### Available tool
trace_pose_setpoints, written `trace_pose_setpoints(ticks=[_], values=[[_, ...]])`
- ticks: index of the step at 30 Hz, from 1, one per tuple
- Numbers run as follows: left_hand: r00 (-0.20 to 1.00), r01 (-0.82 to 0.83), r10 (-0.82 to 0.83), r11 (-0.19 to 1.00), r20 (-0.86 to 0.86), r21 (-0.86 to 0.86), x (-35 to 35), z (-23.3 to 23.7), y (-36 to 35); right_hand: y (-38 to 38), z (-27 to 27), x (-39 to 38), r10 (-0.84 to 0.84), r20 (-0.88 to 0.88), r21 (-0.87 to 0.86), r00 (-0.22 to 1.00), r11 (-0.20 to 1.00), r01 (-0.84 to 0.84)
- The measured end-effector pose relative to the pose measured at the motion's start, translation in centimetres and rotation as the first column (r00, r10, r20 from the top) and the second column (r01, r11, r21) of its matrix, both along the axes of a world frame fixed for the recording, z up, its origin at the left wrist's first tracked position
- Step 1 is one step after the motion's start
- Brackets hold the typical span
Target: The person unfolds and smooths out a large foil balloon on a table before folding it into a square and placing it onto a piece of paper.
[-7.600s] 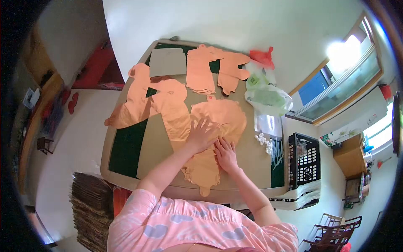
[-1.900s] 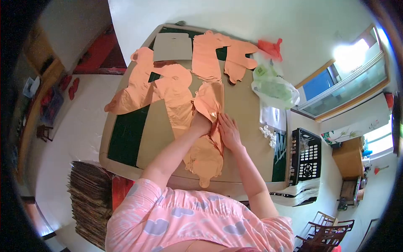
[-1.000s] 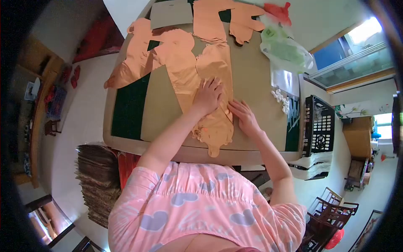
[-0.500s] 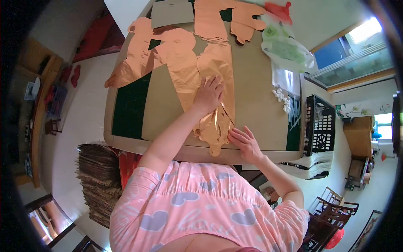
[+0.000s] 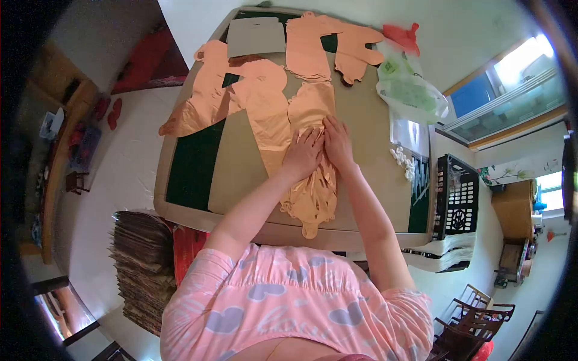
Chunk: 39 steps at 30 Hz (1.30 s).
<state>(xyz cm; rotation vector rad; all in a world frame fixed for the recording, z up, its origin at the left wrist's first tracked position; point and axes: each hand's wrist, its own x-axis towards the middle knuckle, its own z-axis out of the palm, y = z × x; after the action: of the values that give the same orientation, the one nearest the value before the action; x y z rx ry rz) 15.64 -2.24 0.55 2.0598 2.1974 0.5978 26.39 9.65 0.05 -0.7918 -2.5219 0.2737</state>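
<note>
A rose-gold foil balloon [image 5: 311, 201], flat and wrinkled, lies lengthwise on the cardboard with its tabbed end toward me. My left hand [image 5: 303, 155] presses down on its middle, fingers stretched out. Close beside it, my right hand [image 5: 338, 144] rests on the balloon's right edge, fingers extended and flat. The foil is creased and bunched under and below both hands. Another flat rose-gold foil balloon [image 5: 265, 114] lies just left and runs up to the far left. More flat foil balloons [image 5: 308, 48] are spread at the back of the table.
Grey card sheets [image 5: 257, 37] lie at the back. On the right are a clear plastic bag with green print [image 5: 409, 87], small white pieces [image 5: 402, 161] and thin white sticks [image 5: 420, 180]. A black crate [image 5: 459, 195] stands beside the table; a cardboard stack [image 5: 141, 265] is at lower left.
My right hand has moved up from the balloon's near end to beside my left hand. My left hand has shifted slightly toward me. The view has tilted a little, showing more of the table's back.
</note>
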Motion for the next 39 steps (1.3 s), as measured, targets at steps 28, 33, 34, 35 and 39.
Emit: trace_pose_setpoints(ticks=[28, 33, 34, 35, 39], values=[[0.801, -0.398, 0.278, 0.909, 0.531, 0.124, -4.1, 5.1, 1.5, -0.4, -0.1, -0.2, -0.019, 0.064, 0.055, 0.998, 0.998, 0.015], [0.907, -0.15, 0.095, 0.983, 0.409, 0.104, -1.8, 2.0, 3.7, 0.2, -0.8, 0.2, 0.02, 0.051, 0.081, 0.998, 0.996, -0.024], [0.901, -0.068, 0.019, 0.993, 0.433, 0.097, -2.0, 2.1, 3.4, -0.1, -0.6, 0.1, -0.004, 0.084, 0.119, 0.996, 0.993, -0.006], [0.888, 0.014, -0.053, 0.996, 0.456, 0.089, -2.3, 2.2, 3.1, -0.1, -0.4, 0.1, -0.007, 0.088, 0.116, 0.996, 0.993, -0.003], [0.877, -0.264, 0.13, 0.935, 0.463, 0.237, -3.7, 2.4, 2.1, -0.4, -0.2, -0.2, -0.023, 0.052, 0.084, 0.998, 0.996, 0.019]])
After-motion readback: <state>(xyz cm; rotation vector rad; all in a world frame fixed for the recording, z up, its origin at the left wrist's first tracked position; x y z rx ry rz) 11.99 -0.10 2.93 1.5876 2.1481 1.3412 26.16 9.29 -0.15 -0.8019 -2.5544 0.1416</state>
